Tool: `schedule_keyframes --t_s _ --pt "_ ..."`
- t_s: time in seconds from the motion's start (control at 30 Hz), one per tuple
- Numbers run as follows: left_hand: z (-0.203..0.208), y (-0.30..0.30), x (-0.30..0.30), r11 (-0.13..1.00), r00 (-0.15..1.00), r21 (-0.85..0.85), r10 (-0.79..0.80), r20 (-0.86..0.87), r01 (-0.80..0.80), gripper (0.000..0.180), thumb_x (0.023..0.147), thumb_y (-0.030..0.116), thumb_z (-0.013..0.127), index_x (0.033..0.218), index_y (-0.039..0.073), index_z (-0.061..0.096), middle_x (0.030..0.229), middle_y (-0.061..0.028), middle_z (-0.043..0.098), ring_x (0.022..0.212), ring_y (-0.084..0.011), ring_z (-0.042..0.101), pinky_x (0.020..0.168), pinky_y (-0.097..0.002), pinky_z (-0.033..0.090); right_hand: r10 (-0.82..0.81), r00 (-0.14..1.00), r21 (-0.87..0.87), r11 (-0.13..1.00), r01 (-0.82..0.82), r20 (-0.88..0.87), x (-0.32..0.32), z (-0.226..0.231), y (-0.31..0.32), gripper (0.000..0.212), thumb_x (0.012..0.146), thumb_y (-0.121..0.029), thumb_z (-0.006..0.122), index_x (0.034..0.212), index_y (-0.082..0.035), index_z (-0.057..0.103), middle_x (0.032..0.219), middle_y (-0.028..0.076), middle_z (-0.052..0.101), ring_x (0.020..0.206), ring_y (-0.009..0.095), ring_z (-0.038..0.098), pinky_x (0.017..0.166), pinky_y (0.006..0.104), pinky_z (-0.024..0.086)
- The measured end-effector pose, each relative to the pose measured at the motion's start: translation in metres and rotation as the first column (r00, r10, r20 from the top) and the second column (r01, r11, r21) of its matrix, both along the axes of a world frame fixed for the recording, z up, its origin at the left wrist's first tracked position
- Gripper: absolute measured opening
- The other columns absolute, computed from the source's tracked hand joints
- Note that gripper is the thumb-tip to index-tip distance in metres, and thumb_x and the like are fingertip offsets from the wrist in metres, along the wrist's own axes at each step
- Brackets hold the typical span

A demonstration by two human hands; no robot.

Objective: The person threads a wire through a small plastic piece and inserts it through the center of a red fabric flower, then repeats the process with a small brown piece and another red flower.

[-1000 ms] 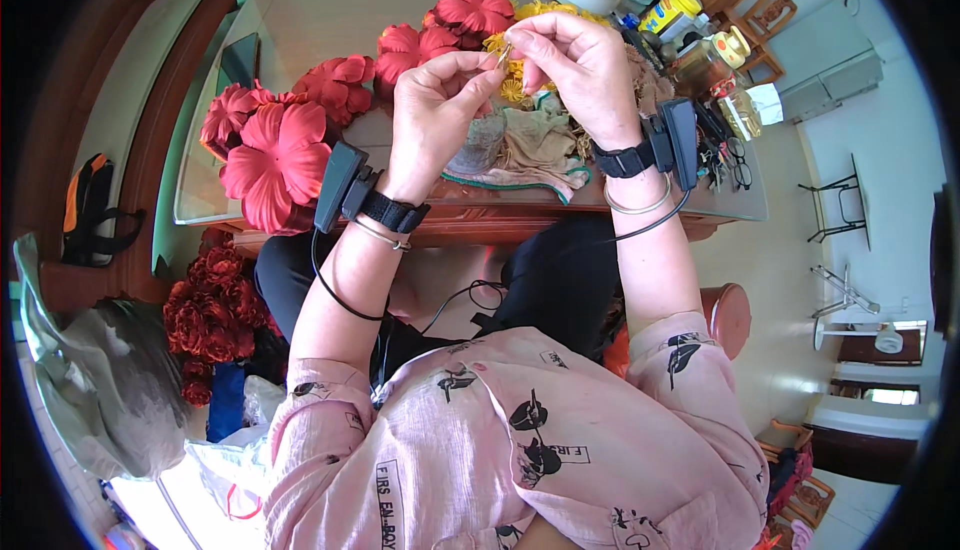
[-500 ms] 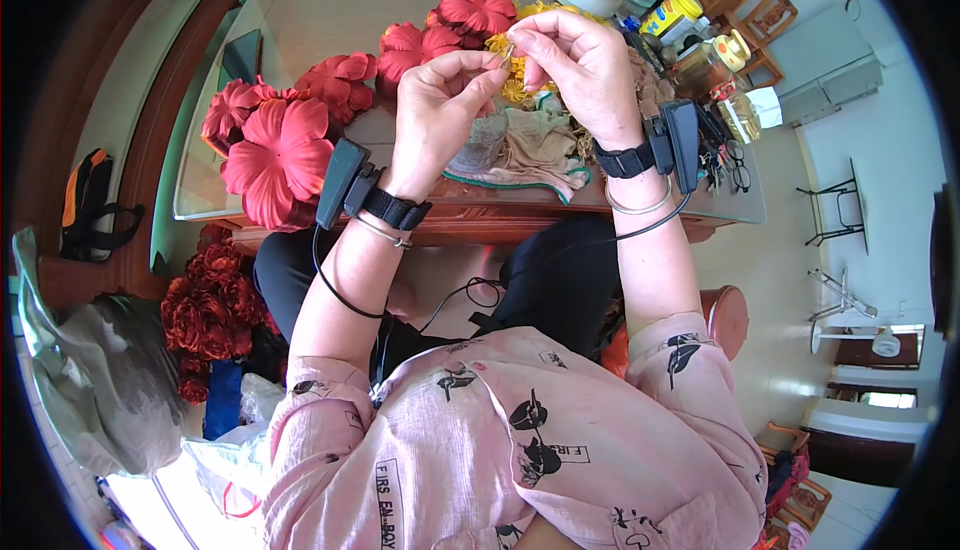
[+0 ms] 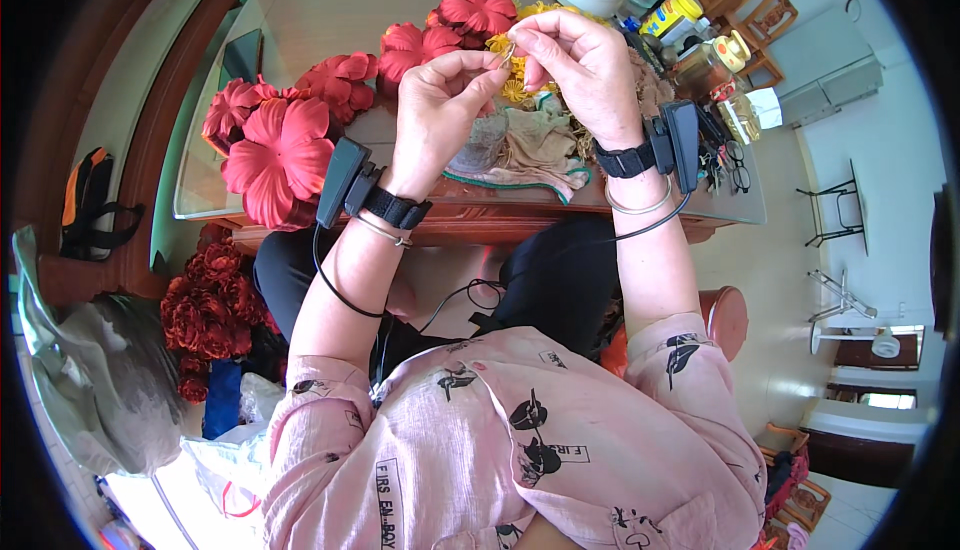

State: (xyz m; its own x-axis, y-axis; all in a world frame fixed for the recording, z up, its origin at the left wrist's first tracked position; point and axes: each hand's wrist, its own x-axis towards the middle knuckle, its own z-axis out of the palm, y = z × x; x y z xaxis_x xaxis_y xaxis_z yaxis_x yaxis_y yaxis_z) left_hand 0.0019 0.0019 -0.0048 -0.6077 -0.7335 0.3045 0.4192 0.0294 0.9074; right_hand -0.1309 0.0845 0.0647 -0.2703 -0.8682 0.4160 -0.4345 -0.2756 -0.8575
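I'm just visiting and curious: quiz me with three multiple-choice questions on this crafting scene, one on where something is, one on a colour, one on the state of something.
1. Where do the large fabric flowers lie?
A. On the table, to the left of the person's hands
B. On the floor by the stool
C. In the person's lap

2. What colour is the small piece pinched between the two hands?
A. Blue
B. Yellow
C. Black

3. How are the left hand and right hand placed?
A. Flat on the table, wide apart
B. Raised above the table, fingertips meeting on the small piece
C. Hanging at the person's sides

Answers:
1. A, the red blooms spread over the table left of the hands.
2. B, it shows yellow at the fingertips.
3. B, both hands are lifted over the beige cloth, thumbs and fingers closed together.
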Motion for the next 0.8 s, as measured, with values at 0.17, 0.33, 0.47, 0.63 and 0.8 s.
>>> schedule_keyframes --t_s 0.17,0.33,0.47,0.63,0.8 --pt "0.000 0.001 -0.001 1.000 0.999 -0.004 0.019 -0.028 -0.019 0.013 0.087 0.010 0.070 0.096 0.001 0.070 0.070 0.0024 0.064 0.058 -0.0026 0.053 0.055 -0.0184 0.044 -0.015 0.995 -0.002 1.000 0.015 -0.099 0.002 0.003 0.002 0.014 0.093 -0.012 0.061 0.098 0.000 0.066 0.072 0.003 0.065 0.060 0.007 0.060 0.055 0.0209 0.048" --pt "0.000 0.000 -0.001 1.000 0.999 0.006 0.007 -0.039 -0.006 0.013 0.087 0.009 0.069 0.096 0.001 0.070 0.070 0.0022 0.064 0.058 -0.0027 0.053 0.054 -0.0184 0.044 -0.073 0.971 -0.031 0.997 0.068 -0.229 0.007 0.005 0.003 0.013 0.093 -0.010 0.060 0.097 0.001 0.065 0.071 0.004 0.065 0.061 0.007 0.061 0.055 0.0215 0.048" --pt "-0.001 0.000 -0.001 1.000 0.999 0.001 0.001 -0.044 -0.001 0.013 0.087 0.009 0.069 0.096 0.000 0.070 0.071 0.0021 0.064 0.058 -0.0029 0.053 0.055 -0.0185 0.045 -0.104 0.943 -0.097 0.992 0.077 -0.316 0.012 0.004 0.005 0.012 0.094 -0.009 0.059 0.096 0.002 0.064 0.071 0.001 0.062 0.062 0.005 0.058 0.057 0.0202 0.048" --pt "-0.001 -0.001 -0.001 1.000 0.999 -0.001 -0.001 -0.053 0.001 0.013 0.087 0.008 0.069 0.096 0.000 0.070 0.071 0.0019 0.064 0.058 -0.0031 0.054 0.055 -0.0186 0.046 -0.148 0.892 -0.187 0.980 0.073 -0.427 0.013 0.003 0.004 0.010 0.093 -0.007 0.059 0.096 0.003 0.064 0.074 0.003 0.063 0.063 0.006 0.058 0.057 0.0213 0.049" --pt "-0.001 -0.001 -0.001 1.000 0.999 0.012 -0.003 -0.052 0.003 0.013 0.087 0.008 0.069 0.096 0.000 0.070 0.071 0.0019 0.064 0.058 -0.0032 0.054 0.055 -0.0188 0.045 -0.106 0.945 -0.131 0.989 0.068 -0.308 0.013 0.001 0.004 0.011 0.093 -0.006 0.059 0.098 0.003 0.064 0.075 0.003 0.064 0.065 0.005 0.059 0.059 0.0206 0.050"
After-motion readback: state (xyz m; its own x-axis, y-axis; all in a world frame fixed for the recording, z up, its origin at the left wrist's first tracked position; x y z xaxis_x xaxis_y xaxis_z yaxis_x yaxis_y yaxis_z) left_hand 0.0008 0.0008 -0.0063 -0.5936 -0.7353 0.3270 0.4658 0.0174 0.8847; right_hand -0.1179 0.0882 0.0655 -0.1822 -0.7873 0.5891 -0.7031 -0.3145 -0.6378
